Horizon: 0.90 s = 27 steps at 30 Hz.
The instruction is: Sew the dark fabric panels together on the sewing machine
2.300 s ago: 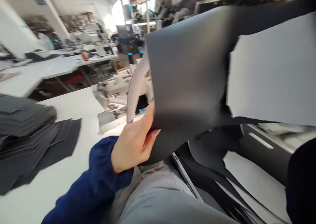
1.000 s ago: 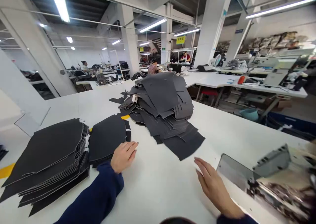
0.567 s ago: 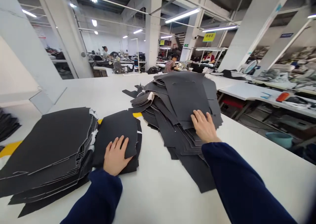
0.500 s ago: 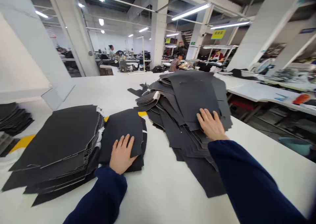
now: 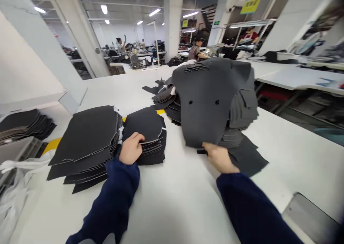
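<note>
My right hand grips the near edge of a large black cut sheet and holds it lifted and bowed above the loose heap of black pieces. Two small holes show in that sheet. My left hand curls its fingers over the near edge of the top piece of a small rounded black stack. A taller flat stack of black sheets lies just left of it. Both sleeves are dark blue.
All of this lies on a long white table. A grey metal plate sits at the near right corner. Another dark stack and white plastic lie at the left. People work at benches far behind, past white pillars.
My right hand has pulled the top sheet off the heap toward me and raised it. My left hand went from flat on the small stack to curled on its top piece.
</note>
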Each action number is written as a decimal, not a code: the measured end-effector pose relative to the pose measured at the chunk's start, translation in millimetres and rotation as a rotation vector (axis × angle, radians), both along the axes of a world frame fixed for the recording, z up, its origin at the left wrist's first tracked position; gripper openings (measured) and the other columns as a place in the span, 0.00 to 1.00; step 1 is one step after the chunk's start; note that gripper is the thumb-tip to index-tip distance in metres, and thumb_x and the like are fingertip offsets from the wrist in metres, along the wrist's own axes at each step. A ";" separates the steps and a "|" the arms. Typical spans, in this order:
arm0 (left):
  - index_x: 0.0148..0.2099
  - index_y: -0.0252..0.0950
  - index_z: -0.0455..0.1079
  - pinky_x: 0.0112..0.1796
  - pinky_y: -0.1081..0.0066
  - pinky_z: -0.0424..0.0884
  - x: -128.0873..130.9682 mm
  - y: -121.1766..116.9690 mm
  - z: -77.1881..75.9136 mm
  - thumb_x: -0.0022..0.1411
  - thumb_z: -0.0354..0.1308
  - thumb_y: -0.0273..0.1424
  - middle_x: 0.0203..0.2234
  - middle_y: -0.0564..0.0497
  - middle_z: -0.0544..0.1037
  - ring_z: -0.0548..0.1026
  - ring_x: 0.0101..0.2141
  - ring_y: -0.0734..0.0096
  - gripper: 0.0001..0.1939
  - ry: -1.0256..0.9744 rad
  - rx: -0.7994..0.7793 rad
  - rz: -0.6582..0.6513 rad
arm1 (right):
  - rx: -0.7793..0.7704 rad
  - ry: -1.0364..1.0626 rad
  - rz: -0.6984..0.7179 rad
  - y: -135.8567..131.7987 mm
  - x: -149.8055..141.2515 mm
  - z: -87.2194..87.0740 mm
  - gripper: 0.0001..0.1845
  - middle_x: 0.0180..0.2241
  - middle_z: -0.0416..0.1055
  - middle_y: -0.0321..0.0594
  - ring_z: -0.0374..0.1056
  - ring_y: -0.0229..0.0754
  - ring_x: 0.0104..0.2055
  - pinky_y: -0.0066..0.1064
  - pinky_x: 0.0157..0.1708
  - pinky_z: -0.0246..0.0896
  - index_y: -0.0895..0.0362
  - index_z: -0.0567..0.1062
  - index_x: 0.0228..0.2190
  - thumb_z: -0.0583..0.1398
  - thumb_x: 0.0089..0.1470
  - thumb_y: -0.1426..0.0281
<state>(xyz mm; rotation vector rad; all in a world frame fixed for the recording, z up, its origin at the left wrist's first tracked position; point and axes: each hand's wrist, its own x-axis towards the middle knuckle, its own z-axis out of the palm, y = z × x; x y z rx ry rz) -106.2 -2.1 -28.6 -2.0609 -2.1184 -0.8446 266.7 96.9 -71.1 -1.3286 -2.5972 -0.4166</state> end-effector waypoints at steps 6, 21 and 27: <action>0.24 0.37 0.63 0.58 0.56 0.50 60.9 -23.1 64.6 0.54 0.47 0.16 0.25 0.58 0.73 0.71 0.36 0.71 0.14 0.241 0.719 -0.239 | 0.106 0.038 0.128 -156.5 73.5 -54.1 0.26 0.46 0.72 0.47 0.69 0.42 0.48 0.34 0.47 0.67 0.62 0.75 0.40 0.45 0.47 0.86; 0.62 0.39 0.56 0.58 0.44 0.49 393.2 -108.7 -72.5 0.57 0.56 0.34 0.65 0.44 0.44 0.45 0.63 0.48 0.31 0.349 -0.100 -1.609 | 0.236 0.226 -0.547 -391.0 111.9 -106.0 0.15 0.55 0.60 0.50 0.56 0.60 0.58 0.50 0.44 0.67 0.51 0.72 0.41 0.55 0.50 0.70; 0.67 0.38 0.46 0.59 0.42 0.42 382.6 -105.1 -86.1 0.63 0.46 0.50 0.65 0.42 0.43 0.39 0.64 0.45 0.36 0.382 -0.258 -1.529 | 0.186 0.357 -0.581 -396.6 95.3 -88.2 0.13 0.62 0.50 0.44 0.41 0.59 0.65 0.52 0.50 0.63 0.52 0.73 0.35 0.52 0.52 0.77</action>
